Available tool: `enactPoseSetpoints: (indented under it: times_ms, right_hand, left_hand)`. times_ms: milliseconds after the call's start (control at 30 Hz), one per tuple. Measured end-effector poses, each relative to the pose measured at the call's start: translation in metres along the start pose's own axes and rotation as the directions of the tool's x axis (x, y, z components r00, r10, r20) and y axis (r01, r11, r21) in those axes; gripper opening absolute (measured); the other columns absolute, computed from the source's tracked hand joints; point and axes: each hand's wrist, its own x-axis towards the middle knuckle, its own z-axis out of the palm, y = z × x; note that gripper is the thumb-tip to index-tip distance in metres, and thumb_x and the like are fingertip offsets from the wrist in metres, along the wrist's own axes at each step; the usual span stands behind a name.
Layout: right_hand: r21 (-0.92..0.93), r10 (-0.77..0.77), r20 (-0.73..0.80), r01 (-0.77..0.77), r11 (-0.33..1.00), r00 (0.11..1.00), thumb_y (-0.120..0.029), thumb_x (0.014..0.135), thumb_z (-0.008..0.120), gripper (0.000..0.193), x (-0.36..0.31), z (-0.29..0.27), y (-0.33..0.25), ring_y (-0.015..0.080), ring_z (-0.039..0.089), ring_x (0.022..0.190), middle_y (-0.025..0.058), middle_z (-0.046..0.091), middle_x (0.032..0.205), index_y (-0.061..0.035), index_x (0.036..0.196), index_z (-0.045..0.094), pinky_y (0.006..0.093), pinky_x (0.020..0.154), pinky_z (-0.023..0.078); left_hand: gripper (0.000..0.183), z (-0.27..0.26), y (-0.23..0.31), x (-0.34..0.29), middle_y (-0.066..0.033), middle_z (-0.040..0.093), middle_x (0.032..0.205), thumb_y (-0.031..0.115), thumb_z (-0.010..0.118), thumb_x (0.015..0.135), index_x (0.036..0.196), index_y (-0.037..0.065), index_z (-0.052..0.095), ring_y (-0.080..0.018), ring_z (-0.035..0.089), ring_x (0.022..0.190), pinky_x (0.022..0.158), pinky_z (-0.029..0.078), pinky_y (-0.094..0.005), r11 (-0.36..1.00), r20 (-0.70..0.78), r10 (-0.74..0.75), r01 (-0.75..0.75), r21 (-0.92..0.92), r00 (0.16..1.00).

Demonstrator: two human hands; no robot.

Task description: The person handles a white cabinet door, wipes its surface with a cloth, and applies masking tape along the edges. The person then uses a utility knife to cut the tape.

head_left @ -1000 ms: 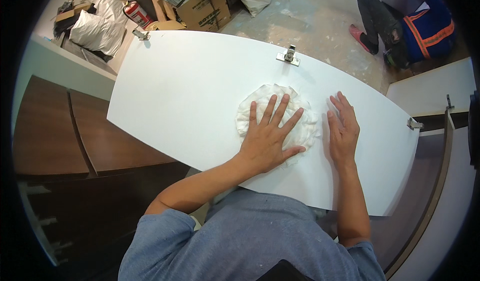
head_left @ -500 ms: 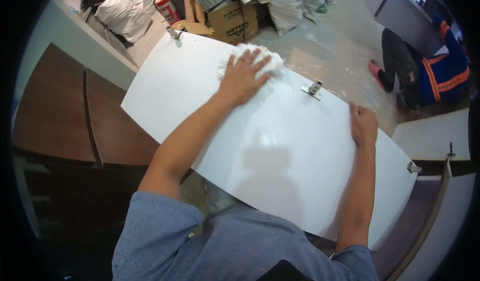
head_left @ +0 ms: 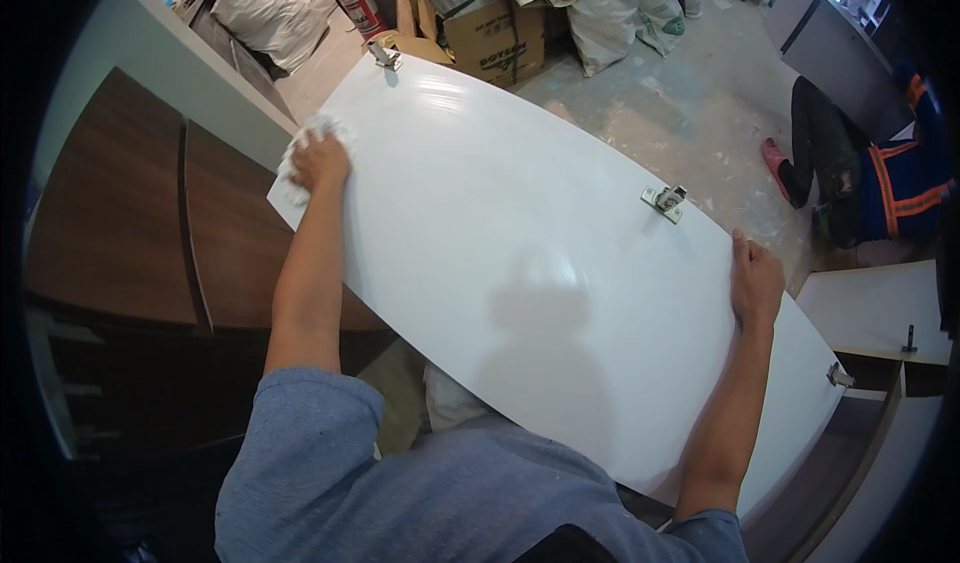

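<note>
A long white cabinet door lies across in front of me, tilted down toward the right. Three metal hinges sit along its far edge: one hinge at the far left corner, another hinge near the middle, a third hinge at the right. At the door's left end my left hand presses a crumpled white cloth against the surface, its fingers bent over it. My right hand grips the far edge between the middle and right hinges, fingertips hidden beyond the edge.
Brown cabinet fronts stand at the left beside a pale wall edge. Beyond the door are a cardboard box, a fire extinguisher and white sacks. Another person is low on the floor at right, near an open white cabinet.
My left hand has slid the cloth from the door's far edge to its left end. My right hand keeps its grip on the edge. The whole view has shifted slightly.
</note>
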Motion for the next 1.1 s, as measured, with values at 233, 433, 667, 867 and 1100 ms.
enactPoseSetpoints:
  times_ms: [233,433,667,867,1100]
  right_hand:
    - [0.003,0.056,0.062,-0.056,0.998,0.996,-0.047,0.103,0.052,0.057,0.004,-0.002,0.000,0.0450,0.069,0.096,0.0308,0.071,0.102,0.0051,0.102,0.074,0.0489,0.092,0.050]
    - [-0.015,-0.004,0.028,0.005,1.000,1.000,-0.047,0.103,0.053,0.058,0.006,0.001,0.001,0.0452,0.068,0.091,0.0330,0.068,0.094,0.0069,0.094,0.072,0.0507,0.087,0.050]
    - [0.042,0.002,0.026,-0.003,0.999,1.000,-0.050,0.104,0.053,0.062,0.001,0.001,0.001,0.0385,0.057,0.071,0.0294,0.062,0.078,0.0087,0.087,0.065,0.0474,0.074,0.047]
    - [0.047,-0.009,0.019,0.008,0.999,1.000,-0.049,0.104,0.054,0.063,0.006,0.000,-0.002,0.0333,0.048,0.063,0.0271,0.056,0.070,0.0099,0.083,0.062,0.0453,0.067,0.044]
    - [0.092,0.007,0.031,-0.009,0.996,1.000,-0.043,0.104,0.058,0.059,0.011,0.006,-0.003,0.0247,0.043,0.061,0.0206,0.049,0.063,0.0101,0.079,0.057,0.0428,0.064,0.041]
  left_hand:
    - [0.068,-0.001,0.048,-0.029,-0.0157,0.039,0.165,0.060,0.034,0.107,0.161,0.019,0.041,-0.0339,0.032,0.154,0.124,0.020,-0.0632,0.863,0.015,0.505,-0.505,-0.013,0.863]
    - [0.072,-0.028,0.163,-0.177,-0.0176,0.039,0.164,0.062,0.042,0.105,0.157,0.013,0.044,-0.0339,0.032,0.154,0.125,0.019,-0.0603,0.398,0.005,0.916,-0.905,-0.148,0.401]
    - [0.069,-0.036,0.111,-0.161,-0.0152,0.040,0.164,0.060,0.042,0.106,0.159,0.016,0.044,-0.0328,0.031,0.154,0.127,0.018,-0.0554,0.327,-0.064,0.933,-0.907,-0.264,0.355]
    - [0.066,-0.013,0.065,-0.011,-0.0167,0.034,0.167,0.055,0.038,0.107,0.161,0.017,0.041,-0.0333,0.028,0.156,0.126,0.019,-0.0568,0.817,0.076,0.575,-0.565,-0.117,0.815]
    - [0.055,0.014,0.067,0.106,-0.0104,0.041,0.165,0.039,0.045,0.105,0.155,0.017,0.050,-0.0314,0.040,0.150,0.125,0.029,-0.0505,0.764,0.052,0.631,-0.609,-0.212,0.774]
